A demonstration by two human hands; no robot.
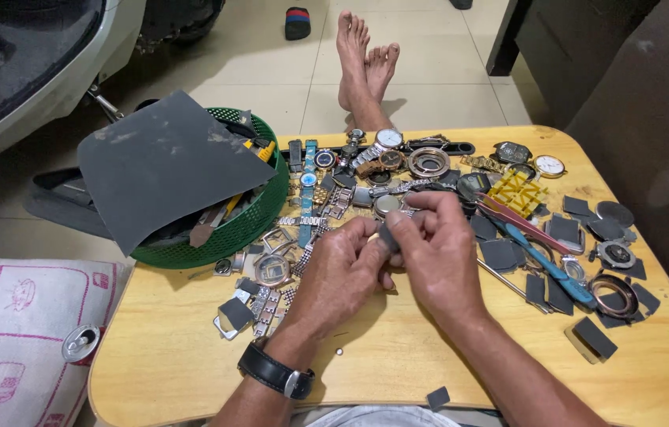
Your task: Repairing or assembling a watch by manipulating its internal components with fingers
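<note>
A small dark grey piece sits right between the two hands, above the middle of the wooden table. It is pinched at the fingertips, and most of it is hidden, so its shape and which way its long side points are hard to tell. The left hand comes at it from the left, and its fingers are curled shut around the piece's lower side. The right hand comes from the right, and its thumb and first fingers are closed on the top. Both hands touch the piece, so neither one is nearer. There is one black watch on the left wrist.

Around the hands lie many watch parts. One blue-handled tool and one pair of pink tweezers lie just right of the right hand. One yellow plastic frame lies behind them. Many small dark grey squares are spread on the right side, too many to count well. One green basket stands at the far left corner, with one big grey sheet leaning over it. Two bare feet rest on the floor past the table.
</note>
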